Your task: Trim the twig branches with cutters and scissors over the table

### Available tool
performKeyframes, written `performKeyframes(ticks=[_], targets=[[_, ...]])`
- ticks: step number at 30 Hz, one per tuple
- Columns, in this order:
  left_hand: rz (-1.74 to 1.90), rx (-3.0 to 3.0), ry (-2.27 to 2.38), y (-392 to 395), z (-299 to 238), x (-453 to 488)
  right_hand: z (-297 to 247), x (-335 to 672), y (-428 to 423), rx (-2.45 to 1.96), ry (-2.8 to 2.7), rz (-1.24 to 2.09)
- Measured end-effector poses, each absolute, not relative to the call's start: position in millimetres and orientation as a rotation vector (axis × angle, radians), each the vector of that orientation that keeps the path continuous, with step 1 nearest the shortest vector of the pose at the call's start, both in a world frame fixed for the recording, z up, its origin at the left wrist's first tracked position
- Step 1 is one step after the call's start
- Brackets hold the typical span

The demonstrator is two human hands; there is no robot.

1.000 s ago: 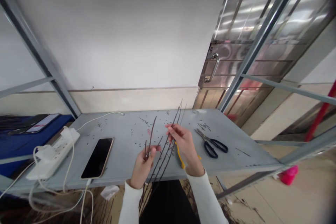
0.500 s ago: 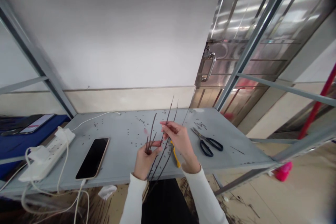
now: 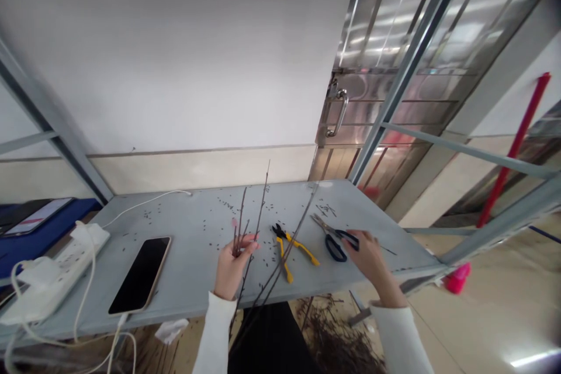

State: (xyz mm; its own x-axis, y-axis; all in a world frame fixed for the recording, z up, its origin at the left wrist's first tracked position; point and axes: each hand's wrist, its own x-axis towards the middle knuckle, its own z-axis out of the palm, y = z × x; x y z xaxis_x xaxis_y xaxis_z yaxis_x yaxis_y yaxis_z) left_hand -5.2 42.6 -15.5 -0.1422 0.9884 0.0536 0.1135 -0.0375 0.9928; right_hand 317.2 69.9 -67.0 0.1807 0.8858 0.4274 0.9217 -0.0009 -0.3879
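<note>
My left hand point(image 3: 232, 266) is closed around a few thin dark twigs point(image 3: 241, 210), which stand up from its fingers; a longer twig point(image 3: 262, 204) passes through the same grip. Over on the right, my right hand point(image 3: 367, 254) has its fingers on one handle loop of the dark-handled scissors point(image 3: 336, 250), which lie on the table with their blades toward the back. Between my hands lie yellow-handled cutting pliers point(image 3: 288, 250) with their handles spread. More long twigs point(image 3: 287, 251) cross over the pliers, leaning from the table's front edge.
Small dark bits are scattered over the grey table point(image 3: 184, 280). A phone point(image 3: 141, 276) and a white power strip point(image 3: 56, 274) with cables lie at the left. Metal shelf posts point(image 3: 405, 82) stand at both sides. Twig scraps point(image 3: 342, 339) cover the floor below.
My right hand has let go of the twig and moved right to the scissors, uncovering the pliers. My left hand still holds its twigs. The view has shifted slightly right.
</note>
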Motion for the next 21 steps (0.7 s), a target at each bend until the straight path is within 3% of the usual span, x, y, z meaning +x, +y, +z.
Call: performKeyframes(ticks=[6, 14, 21], targets=[[1.276, 1.238, 1.357, 42, -15, -3, -106, 326, 86, -1.986, -1.880, 0.025], [1.308, 1.239, 1.331, 39, -17, -5, -89, 337, 102, -2.147, -1.953, 0.262], [1.325, 1.261, 1.319, 37, -14, -5, -53, 335, 101, -2.027, -1.882, 0.437]])
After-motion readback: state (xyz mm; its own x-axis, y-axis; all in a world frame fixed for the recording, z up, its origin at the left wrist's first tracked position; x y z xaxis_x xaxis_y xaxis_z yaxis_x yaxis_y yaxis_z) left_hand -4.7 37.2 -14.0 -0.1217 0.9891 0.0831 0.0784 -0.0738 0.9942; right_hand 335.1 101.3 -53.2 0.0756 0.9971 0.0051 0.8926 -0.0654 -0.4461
